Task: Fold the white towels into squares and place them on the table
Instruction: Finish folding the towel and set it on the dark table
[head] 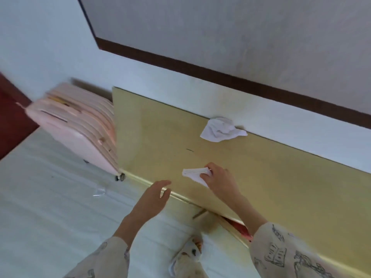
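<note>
Nearest are two patterned sleeves (281, 255) and one slipper (190, 251) on the pale floor (40, 217). The right hand (218, 177) reaches over the yellow table (281, 187) and pinches a small folded white towel (193, 174) with curled fingers, close to the near edge of the table. The left hand (154, 195) hovers at the near edge with fingers spread and relaxed, holding nothing. A second white towel (220, 129), crumpled, lies at the far edge, against the wall (301, 127). A pink suitcase (80, 133) stands left of the table, just beside it.
</note>
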`<state>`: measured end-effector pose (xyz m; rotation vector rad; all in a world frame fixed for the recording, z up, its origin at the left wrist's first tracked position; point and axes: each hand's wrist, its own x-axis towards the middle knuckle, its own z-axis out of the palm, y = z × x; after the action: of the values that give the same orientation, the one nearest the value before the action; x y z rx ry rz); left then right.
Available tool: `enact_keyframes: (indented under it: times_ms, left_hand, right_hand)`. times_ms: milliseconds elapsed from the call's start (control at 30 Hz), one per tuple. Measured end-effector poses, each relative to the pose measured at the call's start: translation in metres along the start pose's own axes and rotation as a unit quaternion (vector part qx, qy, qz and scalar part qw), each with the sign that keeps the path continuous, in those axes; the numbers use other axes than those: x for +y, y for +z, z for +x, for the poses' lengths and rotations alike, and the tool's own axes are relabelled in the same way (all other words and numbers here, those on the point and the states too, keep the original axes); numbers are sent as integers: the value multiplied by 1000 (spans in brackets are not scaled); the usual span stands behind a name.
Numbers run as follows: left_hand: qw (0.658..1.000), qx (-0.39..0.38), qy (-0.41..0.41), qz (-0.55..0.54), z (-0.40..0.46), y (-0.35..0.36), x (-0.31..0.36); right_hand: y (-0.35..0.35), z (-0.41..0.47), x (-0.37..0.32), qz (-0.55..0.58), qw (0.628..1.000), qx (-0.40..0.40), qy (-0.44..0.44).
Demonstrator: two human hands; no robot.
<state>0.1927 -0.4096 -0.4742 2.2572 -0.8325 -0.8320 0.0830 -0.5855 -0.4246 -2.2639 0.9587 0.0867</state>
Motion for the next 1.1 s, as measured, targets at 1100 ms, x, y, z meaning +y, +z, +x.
enact_keyframes:
  times_ms: [1100]
  left_hand:
    - [677, 595, -432, -25, -733, -421, -408]
  right_hand:
    - [459, -438, -799, 76, 639, -461, -611]
